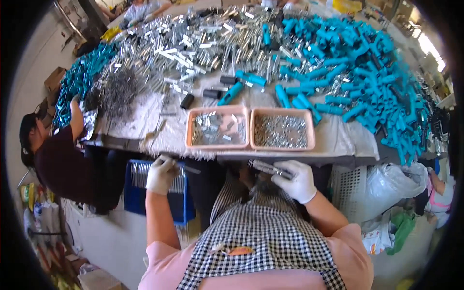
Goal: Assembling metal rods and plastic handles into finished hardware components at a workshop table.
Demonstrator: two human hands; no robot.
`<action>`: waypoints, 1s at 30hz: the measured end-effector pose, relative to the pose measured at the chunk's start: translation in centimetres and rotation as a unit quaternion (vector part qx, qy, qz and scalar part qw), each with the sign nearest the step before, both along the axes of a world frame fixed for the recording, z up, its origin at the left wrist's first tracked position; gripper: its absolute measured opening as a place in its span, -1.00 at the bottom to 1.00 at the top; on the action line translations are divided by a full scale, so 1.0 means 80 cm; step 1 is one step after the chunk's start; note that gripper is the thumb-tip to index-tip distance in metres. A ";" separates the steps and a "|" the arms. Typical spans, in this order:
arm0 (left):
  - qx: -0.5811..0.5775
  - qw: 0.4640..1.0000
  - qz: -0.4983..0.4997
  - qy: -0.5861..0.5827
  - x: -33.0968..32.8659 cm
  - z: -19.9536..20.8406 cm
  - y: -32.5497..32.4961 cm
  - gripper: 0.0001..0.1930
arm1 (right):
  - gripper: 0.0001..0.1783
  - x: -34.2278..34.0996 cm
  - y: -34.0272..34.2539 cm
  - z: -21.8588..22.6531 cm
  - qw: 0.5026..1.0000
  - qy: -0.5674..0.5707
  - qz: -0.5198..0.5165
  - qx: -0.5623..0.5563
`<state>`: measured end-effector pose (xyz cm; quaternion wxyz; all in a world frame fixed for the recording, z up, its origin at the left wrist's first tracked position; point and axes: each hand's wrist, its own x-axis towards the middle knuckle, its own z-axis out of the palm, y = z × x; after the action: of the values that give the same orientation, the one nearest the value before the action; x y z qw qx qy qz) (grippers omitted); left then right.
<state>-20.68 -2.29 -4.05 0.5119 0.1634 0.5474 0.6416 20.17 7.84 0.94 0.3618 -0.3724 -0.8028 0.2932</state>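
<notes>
My right hand (299,181), in a white glove, is closed around one end of a slotted silver metal part (268,168), which points left in front of my apron. My left hand (162,176), also gloved, is above the blue bin (133,205) with its fingers bent together. What lies in its fingers is blurred. A thin grey strip (192,169) shows just right of it. Slim metal pieces (142,169) stand in a row inside the bin. On the table edge, two pink trays hold small parts: flat metal pieces in the left tray (187,131), tiny metal bits in the right tray (311,133).
Teal handles (372,92) are heaped at the right, loose metal pieces (193,43) across the back. Black sleeves (211,94) lie beyond the trays. A person (63,159) works at the left. A white crate (349,188) and plastic bag (396,183) stand at the right.
</notes>
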 end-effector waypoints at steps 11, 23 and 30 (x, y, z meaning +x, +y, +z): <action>0.047 0.999 0.019 0.009 0.218 0.089 0.055 -0.76 | -0.71 0.016 -0.017 -0.001 0.999 0.023 -0.002 0.041; 0.065 0.989 -0.131 0.018 0.229 0.076 0.051 -0.78 | -0.69 0.011 -0.016 0.002 0.991 -0.002 -0.020 0.132; 0.024 0.959 -0.225 -0.170 0.213 0.077 0.053 -0.78 | -0.63 0.011 -0.013 0.004 0.987 0.004 0.012 0.162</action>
<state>-3.61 1.98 2.09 0.7247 0.1829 0.3858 0.5408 21.09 6.81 1.28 0.4166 -0.2983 -0.8427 0.1651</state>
